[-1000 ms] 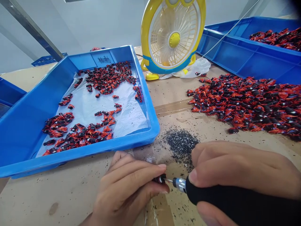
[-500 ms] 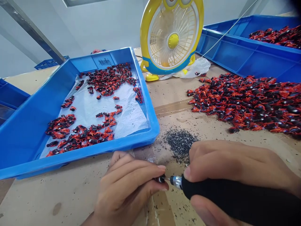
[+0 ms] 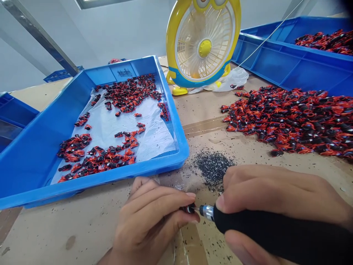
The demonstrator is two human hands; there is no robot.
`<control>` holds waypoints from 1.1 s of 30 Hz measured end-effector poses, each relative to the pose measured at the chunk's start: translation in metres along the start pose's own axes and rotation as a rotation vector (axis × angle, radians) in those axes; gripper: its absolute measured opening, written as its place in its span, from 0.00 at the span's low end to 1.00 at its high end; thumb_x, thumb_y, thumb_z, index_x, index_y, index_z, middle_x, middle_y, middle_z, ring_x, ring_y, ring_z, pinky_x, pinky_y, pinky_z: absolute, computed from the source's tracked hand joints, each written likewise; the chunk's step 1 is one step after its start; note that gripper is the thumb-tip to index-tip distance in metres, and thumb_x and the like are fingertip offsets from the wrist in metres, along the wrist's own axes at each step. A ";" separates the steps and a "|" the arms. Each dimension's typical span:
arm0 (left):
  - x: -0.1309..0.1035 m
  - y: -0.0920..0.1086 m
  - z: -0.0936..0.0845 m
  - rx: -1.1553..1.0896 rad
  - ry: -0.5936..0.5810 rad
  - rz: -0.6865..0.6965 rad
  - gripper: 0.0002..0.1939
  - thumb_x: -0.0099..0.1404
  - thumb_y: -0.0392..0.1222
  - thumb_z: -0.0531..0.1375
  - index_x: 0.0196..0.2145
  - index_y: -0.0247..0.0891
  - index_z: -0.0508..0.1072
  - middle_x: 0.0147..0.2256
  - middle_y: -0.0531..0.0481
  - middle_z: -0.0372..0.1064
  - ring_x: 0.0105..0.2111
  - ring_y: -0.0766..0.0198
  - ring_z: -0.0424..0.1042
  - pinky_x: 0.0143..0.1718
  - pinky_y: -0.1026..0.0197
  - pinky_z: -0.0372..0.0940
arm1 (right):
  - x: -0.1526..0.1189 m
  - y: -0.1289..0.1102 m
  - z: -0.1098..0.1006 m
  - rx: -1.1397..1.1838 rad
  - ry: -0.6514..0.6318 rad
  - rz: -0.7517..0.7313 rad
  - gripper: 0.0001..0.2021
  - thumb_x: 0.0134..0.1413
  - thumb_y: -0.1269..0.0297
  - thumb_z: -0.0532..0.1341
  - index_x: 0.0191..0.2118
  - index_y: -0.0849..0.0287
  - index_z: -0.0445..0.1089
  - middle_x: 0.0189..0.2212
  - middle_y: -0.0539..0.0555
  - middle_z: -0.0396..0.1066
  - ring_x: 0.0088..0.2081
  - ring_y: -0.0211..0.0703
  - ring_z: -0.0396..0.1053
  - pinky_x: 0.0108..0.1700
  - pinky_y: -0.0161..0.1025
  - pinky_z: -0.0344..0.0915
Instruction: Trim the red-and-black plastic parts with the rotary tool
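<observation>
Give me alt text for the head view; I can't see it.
The left hand pinches a small black part at the tip of a black tool gripped in the right hand. Beyond lie dark flecks, a blue tray of red and black pieces at left, a heap of similar pieces at right, and a yellow fan.

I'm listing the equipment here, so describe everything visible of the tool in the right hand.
The tool has a thick, matte black body, a shiny metal-looking collar, a dark nose and a thin tip. Gripped by the right hand, it points left, tip at a small dark part pinched by the left hand; insertion is unclear.
</observation>
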State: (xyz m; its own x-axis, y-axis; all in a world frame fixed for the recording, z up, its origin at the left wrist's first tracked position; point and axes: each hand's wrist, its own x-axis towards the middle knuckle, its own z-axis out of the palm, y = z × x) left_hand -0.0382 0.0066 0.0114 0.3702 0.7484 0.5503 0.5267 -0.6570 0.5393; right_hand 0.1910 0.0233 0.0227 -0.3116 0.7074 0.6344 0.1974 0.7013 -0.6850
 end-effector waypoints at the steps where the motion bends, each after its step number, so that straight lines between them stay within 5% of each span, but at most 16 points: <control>1: 0.000 0.000 0.000 0.003 -0.004 -0.003 0.06 0.75 0.44 0.67 0.47 0.42 0.79 0.36 0.56 0.85 0.28 0.67 0.77 0.33 0.57 0.64 | 0.000 -0.001 0.000 -0.011 0.009 0.014 0.07 0.61 0.61 0.69 0.39 0.57 0.72 0.24 0.46 0.68 0.22 0.34 0.67 0.22 0.34 0.63; 8: -0.001 -0.001 -0.002 -0.023 -0.030 -0.019 0.08 0.73 0.41 0.69 0.49 0.43 0.78 0.36 0.56 0.86 0.27 0.66 0.77 0.32 0.56 0.64 | 0.006 0.005 -0.013 -0.043 -0.111 -0.044 0.09 0.60 0.61 0.70 0.41 0.55 0.72 0.27 0.48 0.76 0.22 0.37 0.73 0.22 0.35 0.70; 19: -0.002 0.001 0.000 -0.003 -0.023 -0.035 0.07 0.75 0.45 0.67 0.48 0.43 0.79 0.36 0.56 0.84 0.29 0.66 0.75 0.34 0.55 0.63 | -0.002 -0.005 -0.001 -0.076 0.055 0.056 0.07 0.66 0.59 0.67 0.39 0.54 0.72 0.24 0.48 0.70 0.23 0.39 0.68 0.23 0.37 0.66; 24: 0.001 0.000 -0.003 -0.006 -0.020 -0.005 0.06 0.76 0.44 0.65 0.47 0.42 0.78 0.37 0.56 0.85 0.28 0.67 0.76 0.33 0.56 0.64 | 0.006 0.003 -0.013 -0.003 -0.119 -0.042 0.06 0.67 0.59 0.64 0.42 0.55 0.72 0.25 0.49 0.72 0.24 0.39 0.70 0.22 0.36 0.66; 33: -0.002 0.002 -0.001 0.007 -0.035 -0.026 0.06 0.75 0.43 0.66 0.48 0.43 0.78 0.37 0.57 0.84 0.29 0.66 0.73 0.35 0.55 0.61 | 0.008 0.006 -0.012 -0.001 -0.141 -0.072 0.09 0.61 0.62 0.69 0.42 0.55 0.70 0.26 0.48 0.73 0.23 0.37 0.70 0.21 0.34 0.67</control>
State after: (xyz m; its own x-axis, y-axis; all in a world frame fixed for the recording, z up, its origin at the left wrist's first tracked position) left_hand -0.0386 0.0039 0.0126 0.3833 0.7678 0.5134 0.5416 -0.6371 0.5484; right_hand 0.2012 0.0343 0.0274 -0.4520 0.6362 0.6253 0.1705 0.7497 -0.6395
